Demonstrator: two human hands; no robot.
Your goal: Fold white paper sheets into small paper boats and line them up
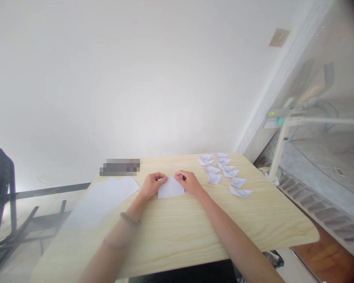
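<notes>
A small white sheet of paper (171, 189) lies on the table between my hands, its far edge under my fingers. My left hand (153, 184) pinches the far left part of that edge, thumb against fingers. At the far right part, my right hand (188, 181) pinches the paper in the same way. Whether the sheet is folded double, I cannot tell. To the right stand several folded white paper boats (214, 179), grouped loosely in rows. Larger white sheets (106, 200) lie flat to the left of my left hand.
A blurred-out dark item (119, 167) sits at the table's back left, near the white wall (153, 78). The wooden table (177, 239) has a rounded front right corner. A black chair (0, 188) stands at left, a pale metal frame (280, 149) at right.
</notes>
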